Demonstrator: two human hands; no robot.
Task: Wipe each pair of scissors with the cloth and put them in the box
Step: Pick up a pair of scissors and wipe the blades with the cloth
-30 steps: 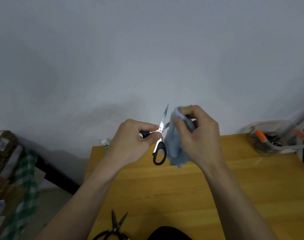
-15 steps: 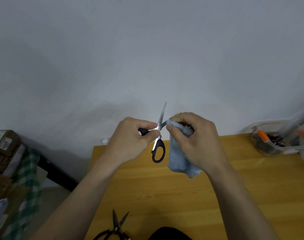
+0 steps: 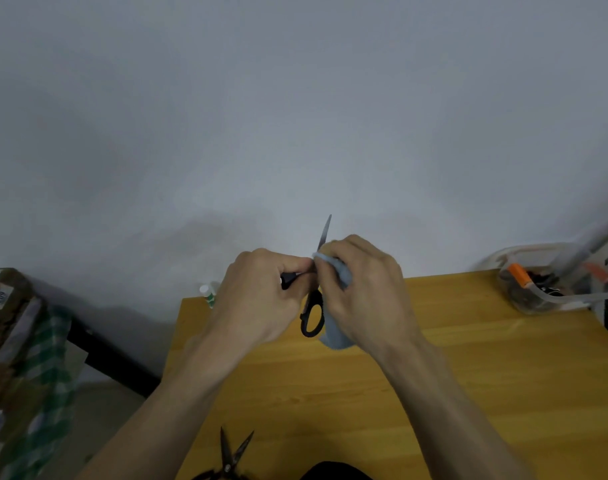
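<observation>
Left hand (image 3: 261,299) grips the black-handled scissors (image 3: 313,306) I am watching; right hand (image 3: 361,292), touching it, pinches the blue cloth (image 3: 335,336) on one blade. Clear box (image 3: 552,289) sits far right of it; black snips (image 3: 231,455) lie below both hands.

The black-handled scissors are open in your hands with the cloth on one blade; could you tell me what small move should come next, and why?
Probably slide the cloth, gripped by the right hand, outward along the blade. It sits by the pivot of the scissors that the left hand holds, so the blade looks unwiped.
</observation>
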